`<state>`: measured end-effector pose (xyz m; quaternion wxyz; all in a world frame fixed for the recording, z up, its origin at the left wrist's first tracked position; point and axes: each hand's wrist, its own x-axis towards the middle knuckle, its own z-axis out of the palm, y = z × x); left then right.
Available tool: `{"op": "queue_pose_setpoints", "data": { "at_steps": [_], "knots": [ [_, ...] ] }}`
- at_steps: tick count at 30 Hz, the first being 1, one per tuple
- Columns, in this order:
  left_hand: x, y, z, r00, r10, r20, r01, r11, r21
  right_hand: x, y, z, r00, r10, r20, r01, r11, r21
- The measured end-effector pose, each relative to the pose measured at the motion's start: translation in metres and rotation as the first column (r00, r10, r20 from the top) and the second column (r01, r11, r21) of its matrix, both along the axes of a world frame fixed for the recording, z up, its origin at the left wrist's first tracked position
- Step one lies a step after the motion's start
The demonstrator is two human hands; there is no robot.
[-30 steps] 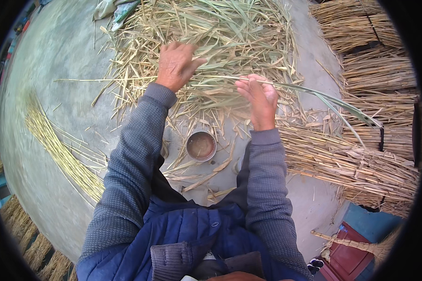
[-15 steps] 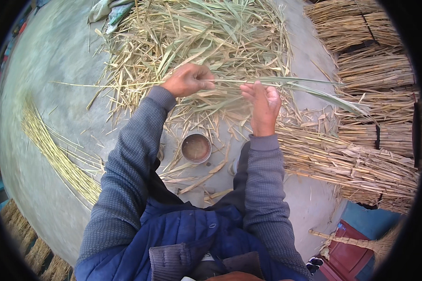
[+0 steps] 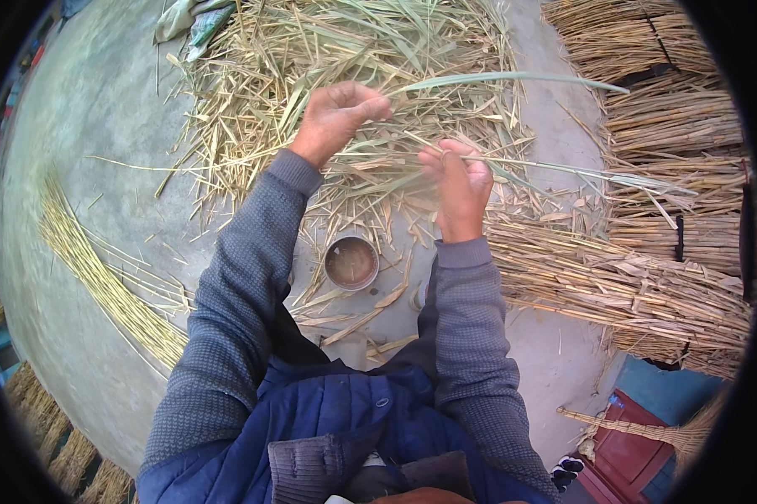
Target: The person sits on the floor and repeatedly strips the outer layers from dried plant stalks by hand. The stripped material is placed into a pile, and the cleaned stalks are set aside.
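My left hand (image 3: 338, 120) is raised over a heap of dry leaves and husks (image 3: 261, 92), thumb and fingers pinched together. From its fingertips a long green leaf blade (image 3: 513, 76) stretches out to the right. Lower and to the right, my right hand (image 3: 460, 181) is closed on a thin reed stalk (image 3: 555, 165). Leafy ends of this stalk trail rightward over the stacked bundles. The leaf blade and the stalk are apart from each other.
A round metal tin (image 3: 351, 263) stands between my feet. Slim yellow-green stalks (image 3: 114, 286) lie in a bunch at left. Tied reed bundles (image 3: 664, 126) are stacked along the right, with a loose-ended one (image 3: 605, 277) nearer me. A cloth sack (image 3: 198, 21) lies at the far left of the heap.
Earlier both hands were on one stalk. My left hand has moved up and away with a leaf blade, while my right hand has shifted slightly left and nearer, keeping the stalk.
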<state>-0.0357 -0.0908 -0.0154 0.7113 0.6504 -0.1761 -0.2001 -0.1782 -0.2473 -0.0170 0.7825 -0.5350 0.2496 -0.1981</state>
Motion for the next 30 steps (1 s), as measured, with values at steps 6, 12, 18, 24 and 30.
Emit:
{"op": "queue_pose_setpoints", "data": {
  "at_steps": [6,12,18,24,30],
  "knots": [
    [-0.006,0.013,-0.001,0.964,-0.174,0.203,0.116,0.956,0.268,0.002,-0.033,-0.002,0.965,0.034,-0.260,-0.103,0.960,-0.259],
    [-0.017,0.015,0.001,0.919,-0.246,0.309,0.122,0.920,0.372,0.025,-0.037,-0.001,0.897,0.178,-0.405,-0.380,0.778,-0.500],
    [-0.012,0.023,0.006,0.922,-0.317,0.221,0.224,0.905,0.363,0.028,-0.011,0.009,0.948,0.313,-0.055,-0.318,0.941,-0.120],
    [-0.003,0.048,0.016,0.934,-0.254,0.250,0.152,0.918,0.366,0.023,-0.022,0.009,0.990,0.140,-0.025,-0.142,0.986,-0.090],
    [-0.015,0.051,0.035,0.939,-0.239,0.246,0.147,0.929,0.340,0.023,-0.019,-0.011,0.974,0.145,-0.173,-0.175,0.969,-0.174]
  ]
}}
